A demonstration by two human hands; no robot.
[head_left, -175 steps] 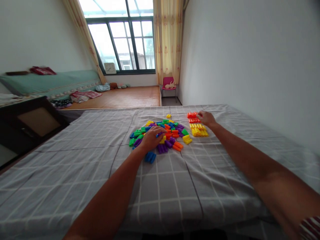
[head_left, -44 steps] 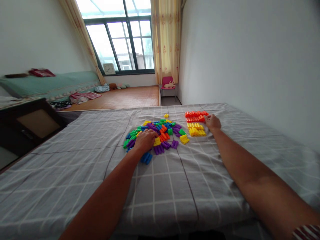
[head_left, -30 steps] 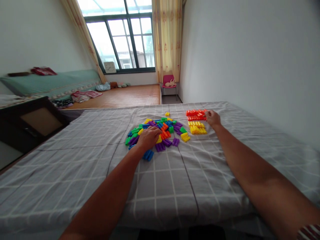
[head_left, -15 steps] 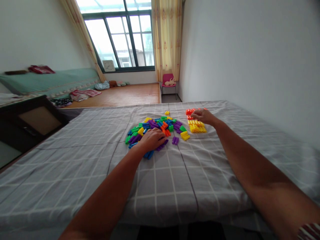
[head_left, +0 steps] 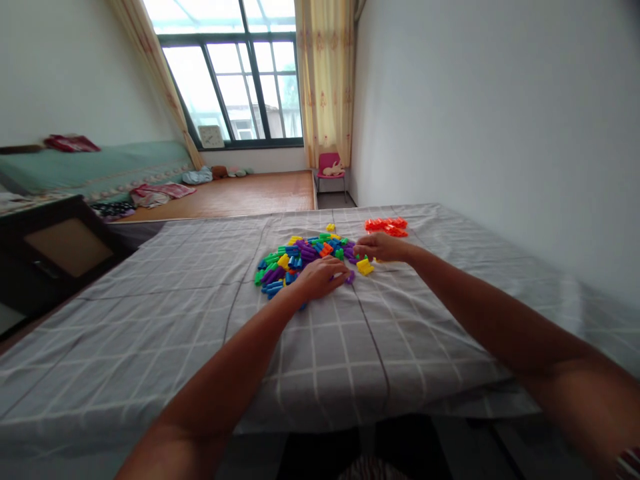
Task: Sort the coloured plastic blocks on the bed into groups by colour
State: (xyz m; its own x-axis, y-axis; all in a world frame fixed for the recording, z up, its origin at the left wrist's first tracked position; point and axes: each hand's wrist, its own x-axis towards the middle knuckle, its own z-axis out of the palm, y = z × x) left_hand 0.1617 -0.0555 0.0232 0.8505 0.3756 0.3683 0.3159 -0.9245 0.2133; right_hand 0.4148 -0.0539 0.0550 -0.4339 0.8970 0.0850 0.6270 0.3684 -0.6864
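Observation:
A heap of plastic toy building blocks (head_left: pixel 305 249) in purple, blue, green, yellow and orange lies on the checked cloth. Over its near right side rests my left hand (head_left: pixel 320 277), fingers stretched out, fingertips at a loose purple block (head_left: pixel 351 277). My right hand (head_left: pixel 381 247) hovers at the heap's right edge, its fingers slightly bent and apart above purple blocks, with nothing visible in them. Just below its fingers lies a yellow block (head_left: pixel 365 267). Behind that hand sits a group of orange blocks (head_left: pixel 386 225); the yellow blocks in front of them are mostly hidden by the hand.
The grey checked cloth (head_left: pixel 175 320) covers a wide table or bed top. One yellow block (head_left: pixel 331 227) lies apart behind the heap. A dark cabinet (head_left: pixel 55 247) stands at the left, a white wall (head_left: pixel 475 120) at the right, and a pink chair (head_left: pixel 329 160) farther back.
My right hand has moved left from the orange blocks to the heap's edge. My left hand has slid slightly right, towards the loose purple block. The camera view has shifted a little.

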